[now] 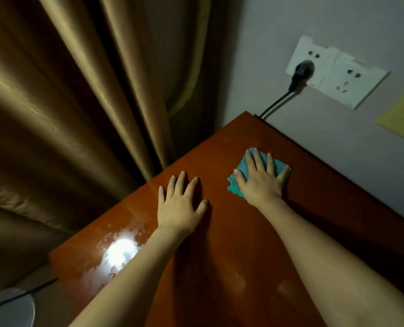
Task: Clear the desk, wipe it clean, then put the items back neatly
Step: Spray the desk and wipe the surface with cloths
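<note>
Wiping the wooden desk
Right hand, fingers spread, pressed a teal cloth at one o'clock; left hand lay flat, splayed.

Right hand flat on cloth

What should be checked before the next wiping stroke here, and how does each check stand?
1. Desk cleared of items: ok, none in view.
2. Cloth flat under the right hand: ok.
3. Left hand bracing flat on the wood: ok.
4. Wet sheen near the left edge dried: not ok.
5. Cable behind the far corner out of the cloth's path: ok.
6. Items ready to go back: cannot tell.
</note>
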Tool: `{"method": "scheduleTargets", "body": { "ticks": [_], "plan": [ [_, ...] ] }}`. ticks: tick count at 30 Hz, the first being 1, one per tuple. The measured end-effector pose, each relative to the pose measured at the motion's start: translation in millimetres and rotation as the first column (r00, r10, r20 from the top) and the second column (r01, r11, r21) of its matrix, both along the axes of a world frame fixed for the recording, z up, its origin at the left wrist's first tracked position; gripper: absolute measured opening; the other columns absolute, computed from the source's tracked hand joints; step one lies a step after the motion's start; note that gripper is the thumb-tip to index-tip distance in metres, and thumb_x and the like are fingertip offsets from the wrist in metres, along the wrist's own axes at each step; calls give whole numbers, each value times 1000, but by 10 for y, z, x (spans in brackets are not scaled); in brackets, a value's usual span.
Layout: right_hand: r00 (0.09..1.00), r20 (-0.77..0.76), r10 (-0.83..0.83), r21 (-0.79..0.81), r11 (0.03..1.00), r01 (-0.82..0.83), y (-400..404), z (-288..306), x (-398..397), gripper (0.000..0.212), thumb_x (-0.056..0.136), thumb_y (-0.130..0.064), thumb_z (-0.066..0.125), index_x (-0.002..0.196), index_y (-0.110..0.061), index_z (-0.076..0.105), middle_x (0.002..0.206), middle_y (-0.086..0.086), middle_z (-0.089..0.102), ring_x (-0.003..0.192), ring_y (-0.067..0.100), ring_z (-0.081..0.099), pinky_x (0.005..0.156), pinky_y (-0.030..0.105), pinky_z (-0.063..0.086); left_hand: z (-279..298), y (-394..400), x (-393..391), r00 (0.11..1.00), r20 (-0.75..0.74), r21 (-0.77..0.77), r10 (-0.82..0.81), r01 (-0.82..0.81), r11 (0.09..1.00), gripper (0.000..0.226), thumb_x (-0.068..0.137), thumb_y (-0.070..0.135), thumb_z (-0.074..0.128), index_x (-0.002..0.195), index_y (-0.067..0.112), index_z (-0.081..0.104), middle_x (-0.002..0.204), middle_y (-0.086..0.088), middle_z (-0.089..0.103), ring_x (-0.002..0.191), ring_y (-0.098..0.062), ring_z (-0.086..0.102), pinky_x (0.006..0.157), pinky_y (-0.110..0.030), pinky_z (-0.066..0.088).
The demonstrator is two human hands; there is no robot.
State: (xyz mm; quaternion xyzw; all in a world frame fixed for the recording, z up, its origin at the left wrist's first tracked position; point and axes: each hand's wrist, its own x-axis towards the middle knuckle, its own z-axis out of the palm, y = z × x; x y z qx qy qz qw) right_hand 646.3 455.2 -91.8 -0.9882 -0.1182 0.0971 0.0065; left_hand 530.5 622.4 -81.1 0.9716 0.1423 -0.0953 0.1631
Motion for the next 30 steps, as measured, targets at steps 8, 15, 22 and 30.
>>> {"method": "scheduleTargets", "body": {
  "ticks": [8,15,22,30],
  "plan": [
    [992,20,121,11,993,-121,800,-24,308,65,97,-57,13,152,-27,-6,160,-4,-6,146,28,-8,108,66,-3,-79,281,104,999,50,-1,-15,15,1000,69,92,63,31,150,37,6,160,4,-4,146,-19,-12,115,-42,-12],
    [969,39,243,4,970,-243,1105,-37,382,62,97,-57,12,152,-31,0,160,-6,-3,147,28,-6,108,67,-2,-124,491,43,994,66,-5,89,-89,996,69,92,63,30,150,35,6,160,2,-2,146,-20,-8,115,-40,-10],
    [954,39,298,1,954,-299,1091,-10,119,62,97,-57,12,151,-32,-3,160,-5,-3,147,27,-6,111,66,-1,-74,422,-147,989,59,-21,136,-135,991,68,94,60,30,151,33,5,160,1,-6,146,-20,-11,115,-42,-11],
    [973,8,230,-10,973,-230,691,19,-336,65,96,-59,11,151,-30,-8,160,-4,-9,147,27,-8,112,64,-1,-27,81,-418,989,32,-42,145,-144,989,67,95,58,30,151,34,3,159,1,-11,145,-22,-17,114,-47,-15]
  ]
}}
